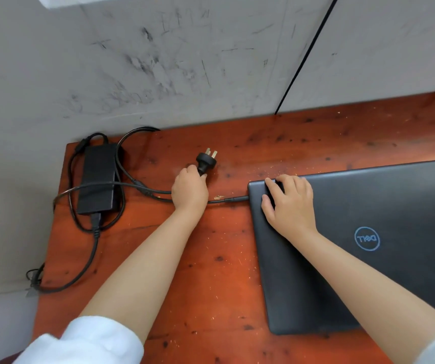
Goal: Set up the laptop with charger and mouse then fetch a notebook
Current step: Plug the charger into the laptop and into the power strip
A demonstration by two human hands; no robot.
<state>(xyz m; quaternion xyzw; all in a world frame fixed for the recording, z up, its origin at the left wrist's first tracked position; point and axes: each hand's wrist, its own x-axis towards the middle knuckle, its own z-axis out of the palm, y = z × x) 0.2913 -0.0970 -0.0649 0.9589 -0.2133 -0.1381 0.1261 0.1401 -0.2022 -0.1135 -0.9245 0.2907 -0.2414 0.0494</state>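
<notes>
A closed black laptop (368, 245) with a blue round logo lies on the right of the red-brown wooden table (198, 271). My right hand (290, 203) rests flat on its far left corner, fingers spread. A thin black charger cable (233, 199) is plugged into the laptop's left edge. My left hand (190, 190) is closed around the black wall plug (206, 160), whose metal prongs point away from me. The black charger brick (98, 177) lies at the table's far left corner, with its cables looped around it. No mouse or notebook is in view.
A scuffed grey wall (158, 61) runs right behind the table. A black line (305, 56) slants down the wall to the table's back edge. A thick cable (61, 282) hangs off the table's left edge. Small crumbs dot the wood.
</notes>
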